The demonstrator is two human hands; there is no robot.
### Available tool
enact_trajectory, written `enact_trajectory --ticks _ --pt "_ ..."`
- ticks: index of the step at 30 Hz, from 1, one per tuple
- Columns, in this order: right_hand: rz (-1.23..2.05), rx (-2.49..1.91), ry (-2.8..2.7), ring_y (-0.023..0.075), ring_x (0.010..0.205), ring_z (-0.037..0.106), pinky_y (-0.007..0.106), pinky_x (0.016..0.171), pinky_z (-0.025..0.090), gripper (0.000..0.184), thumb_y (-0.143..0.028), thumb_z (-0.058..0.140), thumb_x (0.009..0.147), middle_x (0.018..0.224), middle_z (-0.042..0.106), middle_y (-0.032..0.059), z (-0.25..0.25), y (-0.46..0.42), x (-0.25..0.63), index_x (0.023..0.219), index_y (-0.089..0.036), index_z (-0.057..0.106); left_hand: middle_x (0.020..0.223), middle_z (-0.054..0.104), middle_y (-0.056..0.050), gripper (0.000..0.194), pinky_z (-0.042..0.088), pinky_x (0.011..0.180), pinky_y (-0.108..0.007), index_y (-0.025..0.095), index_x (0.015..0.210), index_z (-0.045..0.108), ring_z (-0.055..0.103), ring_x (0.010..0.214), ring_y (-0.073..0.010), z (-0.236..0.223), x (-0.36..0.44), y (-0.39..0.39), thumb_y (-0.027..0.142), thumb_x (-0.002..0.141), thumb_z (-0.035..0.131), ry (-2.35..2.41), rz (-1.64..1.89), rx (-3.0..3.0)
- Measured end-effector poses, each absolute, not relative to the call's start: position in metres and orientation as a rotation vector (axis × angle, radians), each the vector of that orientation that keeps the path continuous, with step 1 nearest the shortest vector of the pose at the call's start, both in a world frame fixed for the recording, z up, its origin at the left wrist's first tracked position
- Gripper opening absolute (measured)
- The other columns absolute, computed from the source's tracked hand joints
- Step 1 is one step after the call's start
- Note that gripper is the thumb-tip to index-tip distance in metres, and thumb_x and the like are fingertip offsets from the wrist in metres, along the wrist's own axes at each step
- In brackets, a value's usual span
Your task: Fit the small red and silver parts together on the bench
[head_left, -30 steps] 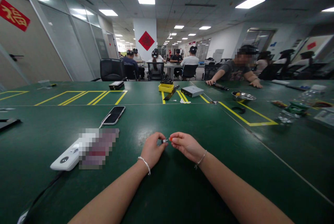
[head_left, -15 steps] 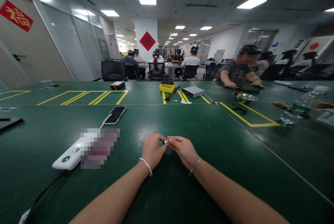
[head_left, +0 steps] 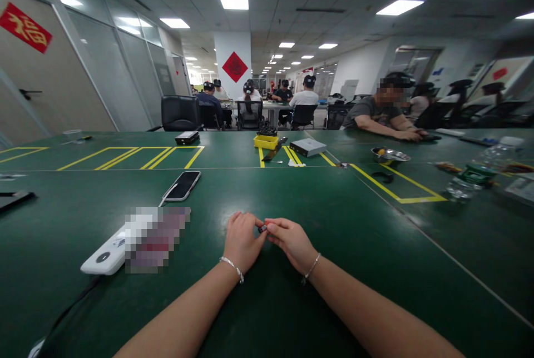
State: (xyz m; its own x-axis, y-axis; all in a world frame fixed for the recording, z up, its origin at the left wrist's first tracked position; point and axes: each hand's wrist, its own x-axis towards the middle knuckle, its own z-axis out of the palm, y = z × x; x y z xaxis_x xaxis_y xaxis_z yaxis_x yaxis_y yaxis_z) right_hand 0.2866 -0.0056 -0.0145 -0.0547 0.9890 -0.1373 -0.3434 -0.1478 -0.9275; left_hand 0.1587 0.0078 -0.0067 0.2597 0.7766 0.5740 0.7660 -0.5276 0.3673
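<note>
**Right fingertips have come in to meet the left, closing the gap seen in the earliest frame**

Across the table, at about 2 o'clock from the wearer's hands, the hands of another person (head_left: 386,105) have also drawn together.

The left hand (head_left: 243,240) holds a small metallic piece (head_left: 262,228) in a narrow pinch between thumb and fingers. The right hand (head_left: 293,241) is pinched just as narrowly at the piece's 3 o'clock side, with a sliver of an orange bit (head_left: 267,223) showing at its fingertips; most of it is hidden. Whether the two parts are joined, I cannot tell.

Both hands are just above or on the green table (head_left: 233,191). Around them, a phone (head_left: 182,186) lies at 10 o'clock and a white device (head_left: 109,252) at 9, with a pixelated item (head_left: 156,241) beside it. A black box (head_left: 187,137) sits at 11, a yellow tray (head_left: 265,142) at 12, a grey box (head_left: 307,147) at 1 and a metal bowl (head_left: 391,155) at 2. Between 2 and 3 is a clear bottle (head_left: 469,180) with a green label.
</note>
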Motion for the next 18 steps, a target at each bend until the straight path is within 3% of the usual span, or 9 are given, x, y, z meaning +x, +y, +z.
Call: enact_trajectory --ticks 3,6,13,18 --pt "1.32 -1.163 -1.031 0.0126 0.071 0.055 0.025 0.065 0.041 0.027 -0.029 0.063 0.056 0.076 0.062 0.0047 -0.011 0.003 0.297 0.079 -0.014 0.061 0.078 0.055 0.001 0.017 0.034 0.084 -0.034 0.02 0.08 0.05 0.051 0.08 -0.0158 -0.008 0.159 0.008 0.028 0.067 0.057 1.467 1.039 2.479" --pt "0.944 -1.437 -1.061 0.0132 0.073 0.055 0.024 0.062 0.042 0.026 -0.031 0.054 0.062 0.079 0.062 0.004 -0.002 0.019 0.331 0.083 -0.017 0.06 0.094 0.053 -0.003 0.032 0.036 0.081 -0.031 0.019 0.095 0.046 0.048 0.091 -0.0182 -0.013 0.155 0.012 0.033 0.068 0.056 1.428 0.962 2.448" --pt "0.142 -2.13 -1.014 0.0234 0.086 0.051 0.034 0.071 0.037 0.028 -0.029 0.047 0.064 0.091 0.06 0.0091 0.002 0.024 0.505 0.085 -0.018 0.062 0.1 0.052 -0.006 0.032 0.034 0.084 -0.034 0.019 0.099 0.046 0.045 0.096 -0.0204 -0.024 0.148 0.022 0.039 0.075 0.044 1.467 0.724 2.463" --pt "0.123 -2.48 -0.927 0.0229 0.072 0.056 0.033 0.059 0.041 0.024 -0.029 0.047 0.063 0.087 0.062 0.0078 -0.019 0.006 0.582 0.078 -0.022 0.065 0.105 0.051 -0.004 0.028 0.031 0.087 -0.036 0.022 0.097 0.048 0.042 0.102 -0.0205 -0.027 0.147 0.022 0.039 0.076 0.043 1.431 0.631 2.527"
